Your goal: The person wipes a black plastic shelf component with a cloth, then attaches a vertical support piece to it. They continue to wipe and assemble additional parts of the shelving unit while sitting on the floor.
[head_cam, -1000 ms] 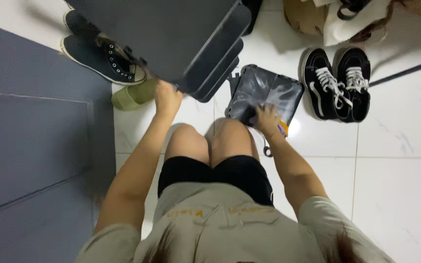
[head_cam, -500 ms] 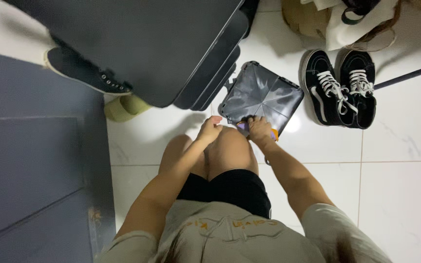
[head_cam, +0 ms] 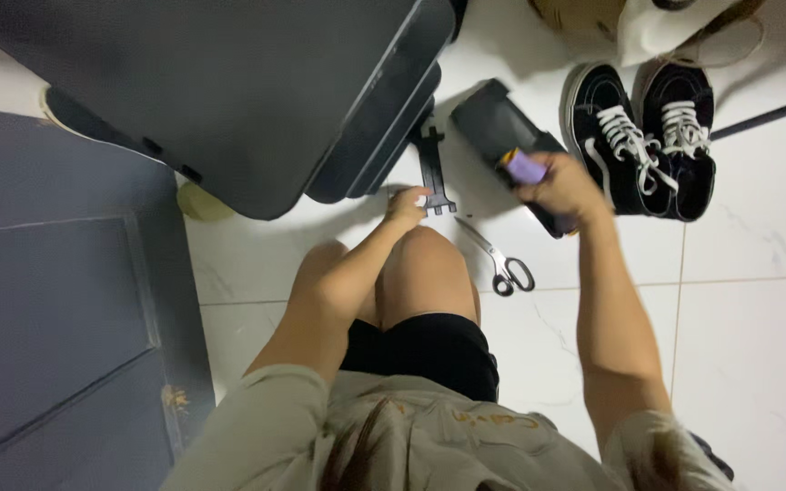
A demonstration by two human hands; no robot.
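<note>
A large dark panel [head_cam: 229, 91] loomed just beyond the left hand [head_cam: 407, 205], and a black bracket [head_cam: 431, 168] lay on the white tiled floor [head_cam: 757, 300] touching its fingertips. Scissors [head_cam: 500, 264] rested between the two hands — nearer the knee. The left hand's fingers were loosely curled, gripping nothing. The right hand [head_cam: 564, 186] was clasped around a black flat pouch [head_cam: 502, 132], lifted beside a pair of black sneakers [head_cam: 643, 141].
</note>
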